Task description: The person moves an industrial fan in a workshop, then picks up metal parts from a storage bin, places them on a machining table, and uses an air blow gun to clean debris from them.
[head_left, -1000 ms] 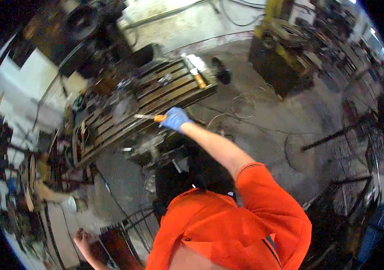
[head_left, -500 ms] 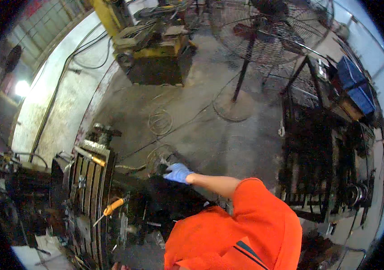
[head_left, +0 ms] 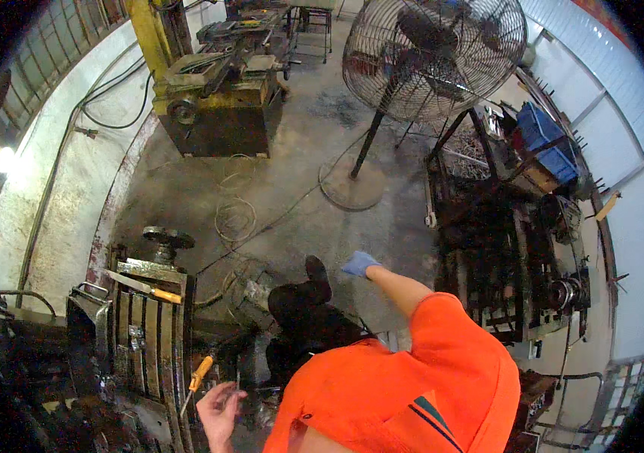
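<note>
The left hand (head_left: pixel 220 411), bare, is at the lower edge of the frame, left of centre, with fingers partly curled. Its wrist is cut off by the frame; whether it grips anything cannot be told. Just beside it, up and to the left, is a screwdriver (head_left: pixel 201 373) with an orange handle, its shaft slanting down along the right edge of a slotted metal table (head_left: pixel 159 343). What supports the handle is hard to make out.

The right hand (head_left: pixel 359 263), in a blue glove, is near the centre of the frame, out over the floor (head_left: pixel 405 226). Its fingers appear close together; they are too small to show whether anything is held. A dark shoe (head_left: pixel 316 272) is near it on the left; the legs are partly hidden by the orange shirt (head_left: pixel 405 377).

A file (head_left: pixel 164 295) with an orange handle lies across the table's upper end. Small metal pieces (head_left: pixel 135 337) sit lower down, their shape unclear. The lower left is dark and blurred. A large fan (head_left: pixel 436 60) is cut off at the top edge.
</note>
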The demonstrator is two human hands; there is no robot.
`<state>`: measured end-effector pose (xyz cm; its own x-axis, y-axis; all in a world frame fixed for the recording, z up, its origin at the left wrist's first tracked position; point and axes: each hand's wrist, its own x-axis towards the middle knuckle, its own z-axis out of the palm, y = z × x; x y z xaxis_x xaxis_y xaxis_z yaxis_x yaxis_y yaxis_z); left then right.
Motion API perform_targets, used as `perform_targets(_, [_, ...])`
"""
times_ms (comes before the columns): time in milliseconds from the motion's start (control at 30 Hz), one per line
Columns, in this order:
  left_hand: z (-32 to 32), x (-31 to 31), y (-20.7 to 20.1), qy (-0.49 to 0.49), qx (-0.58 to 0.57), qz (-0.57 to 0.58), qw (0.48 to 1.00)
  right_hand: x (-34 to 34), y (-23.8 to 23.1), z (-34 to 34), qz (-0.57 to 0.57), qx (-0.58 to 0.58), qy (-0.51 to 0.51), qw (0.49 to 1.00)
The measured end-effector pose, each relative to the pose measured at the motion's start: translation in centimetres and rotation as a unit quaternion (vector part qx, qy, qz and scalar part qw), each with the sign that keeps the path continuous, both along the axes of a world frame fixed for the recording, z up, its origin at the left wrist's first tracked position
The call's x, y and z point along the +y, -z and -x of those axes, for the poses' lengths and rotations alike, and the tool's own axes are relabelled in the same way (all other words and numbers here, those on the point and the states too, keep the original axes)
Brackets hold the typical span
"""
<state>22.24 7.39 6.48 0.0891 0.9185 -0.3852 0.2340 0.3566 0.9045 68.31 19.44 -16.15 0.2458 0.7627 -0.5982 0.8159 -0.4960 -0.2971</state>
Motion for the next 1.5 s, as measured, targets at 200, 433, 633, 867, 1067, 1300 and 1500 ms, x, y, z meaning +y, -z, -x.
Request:
perform_targets(200, [-2.5,4.3,-0.7,0.066,-0.037,-0.04,0.996,-11.6,7.9,-8.4,0.045,-0.069,-0.168,0.982])
perform_targets(433, [-9.7,12.2,-0.7,0.298,0.255,-0.159,0.906,-10.3,4.6,-14.2,0.149,-0.027,-0.092,0.984])
perform_targets(633, [-16.4,22.9,3.3,0.203,0.151,-0.047,0.966,-4.6,5.7,-20.6,0.009,0.047,0.024,0.999])
perform_targets(867, [-24.9,39.2,3.9,0.154,0.053,-0.014,0.987,-13.4,5.9,-26.2,-0.103,-0.035,0.037,0.993])
perform_targets(1067, [-37.8,52.8,0.9,0.268,0.11,-0.12,0.95,-22.3,8.8,-23.6,0.0,0.191,0.494,0.848])
perform_targets(1300, [-54.3,66.8,-1.9,0.319,0.015,-0.177,0.931,-15.9,8.8,-21.2,-0.103,0.281,0.73,0.615])
perform_targets(1500, [-73.5,69.0,-3.7,0.573,-0.092,-0.301,0.757,-11.2,10.2,-16.4,-0.189,0.207,0.755,0.592])
